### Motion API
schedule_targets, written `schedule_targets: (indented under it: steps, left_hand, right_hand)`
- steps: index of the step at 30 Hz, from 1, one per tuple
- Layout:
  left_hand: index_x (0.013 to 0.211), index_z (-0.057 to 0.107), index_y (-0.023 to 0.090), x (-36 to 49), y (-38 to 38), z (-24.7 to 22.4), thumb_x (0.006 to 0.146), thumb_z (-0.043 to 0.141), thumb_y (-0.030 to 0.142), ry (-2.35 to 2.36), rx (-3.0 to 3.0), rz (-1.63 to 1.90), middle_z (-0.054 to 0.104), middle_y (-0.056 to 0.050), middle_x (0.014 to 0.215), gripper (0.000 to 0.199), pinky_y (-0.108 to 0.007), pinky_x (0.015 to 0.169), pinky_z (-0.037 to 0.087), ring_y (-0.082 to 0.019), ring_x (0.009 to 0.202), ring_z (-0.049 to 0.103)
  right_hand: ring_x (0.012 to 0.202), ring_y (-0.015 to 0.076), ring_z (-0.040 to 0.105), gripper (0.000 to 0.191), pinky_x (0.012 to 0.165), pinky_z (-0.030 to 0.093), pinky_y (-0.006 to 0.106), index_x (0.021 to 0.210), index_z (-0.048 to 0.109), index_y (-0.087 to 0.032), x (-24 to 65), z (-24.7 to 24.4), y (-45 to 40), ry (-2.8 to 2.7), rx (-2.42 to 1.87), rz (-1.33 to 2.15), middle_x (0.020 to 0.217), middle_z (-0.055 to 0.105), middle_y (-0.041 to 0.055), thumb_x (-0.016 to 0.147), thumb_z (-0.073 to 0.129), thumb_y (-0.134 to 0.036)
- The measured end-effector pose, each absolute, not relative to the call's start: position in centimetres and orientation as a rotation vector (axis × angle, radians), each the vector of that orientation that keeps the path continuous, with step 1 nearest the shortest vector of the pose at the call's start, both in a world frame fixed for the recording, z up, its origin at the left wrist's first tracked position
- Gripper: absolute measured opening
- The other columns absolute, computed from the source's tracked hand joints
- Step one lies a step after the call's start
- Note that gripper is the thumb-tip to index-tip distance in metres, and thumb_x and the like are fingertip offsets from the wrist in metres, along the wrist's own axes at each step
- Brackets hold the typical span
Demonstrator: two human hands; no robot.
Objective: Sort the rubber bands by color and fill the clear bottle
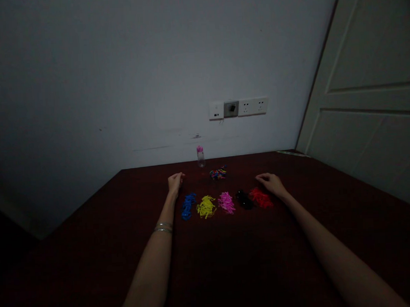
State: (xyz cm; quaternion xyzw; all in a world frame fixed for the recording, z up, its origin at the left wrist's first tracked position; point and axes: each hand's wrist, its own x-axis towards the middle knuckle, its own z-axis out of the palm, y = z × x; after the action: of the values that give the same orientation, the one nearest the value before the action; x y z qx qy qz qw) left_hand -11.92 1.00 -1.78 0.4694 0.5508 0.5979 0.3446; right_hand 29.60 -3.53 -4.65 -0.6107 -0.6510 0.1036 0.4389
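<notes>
Five piles of small strips lie in a row on the dark red table (210, 249): blue (188, 206), yellow (206, 207), pink (226, 202), black (244, 199) and red (261, 197). Behind the row sits a small multicoloured heap (218, 173). My left hand (175, 182) rests on the table just behind and left of the blue pile, its fingers curled closed; nothing shows in it. Beyond the red pile is my right hand (270, 183), fingers pointing left and pressed together; anything between the fingertips is too small to make out.
A clear bottle with a pink top (200, 156) stands near the wall at the table's back edge. Sockets and switches (239, 108) are on the wall. A thin pale strip (292, 153) lies at the back right corner, near a light panelled door (371, 117).
</notes>
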Motion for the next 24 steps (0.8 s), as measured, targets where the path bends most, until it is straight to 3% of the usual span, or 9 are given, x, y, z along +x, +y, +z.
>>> schedule_targets:
  steps: [13,18,24]
  left_hand:
    - [0.063,0.063,0.012,-11.6,0.8,-2.5,0.065,0.052,0.036,1.494,1.385,1.538,0.04,0.005,0.04,0.026,-0.019,0.043,0.023,-0.007,0.039,0.034]
    - [0.062,0.065,0.013,-11.6,0.9,-2.7,0.065,0.051,0.032,1.567,1.5,1.483,0.053,0.001,0.047,0.023,-0.02,0.047,0.03,-0.01,0.047,0.046]
    - [0.064,0.067,0.013,-11.5,0.9,-2.6,0.066,0.049,0.032,1.652,1.593,1.41,0.059,-0.001,0.053,0.026,-0.021,0.054,0.036,-0.014,0.056,0.053]
  right_hand:
    - [0.078,0.0218,0.064,0.029,0.068,0.047,0.028,0.084,0.071,-0.016,28.7,-3.3,0.0,-1.586,-1.648,0.291,0.083,0.07,0.0078,0.073,0.051,-0.034]
    - [0.091,0.0194,0.062,0.029,0.079,0.045,0.025,0.095,0.069,-0.015,24.9,-1.2,3.1,-1.88,-1.563,0.236,0.098,0.068,0.0084,0.077,0.049,-0.025]
    - [0.113,0.0201,0.049,0.034,0.096,0.033,0.029,0.11,0.062,-0.015,20.8,-0.3,5.8,-2.269,-1.603,0.064,0.119,0.057,0.0099,0.084,0.043,-0.025]
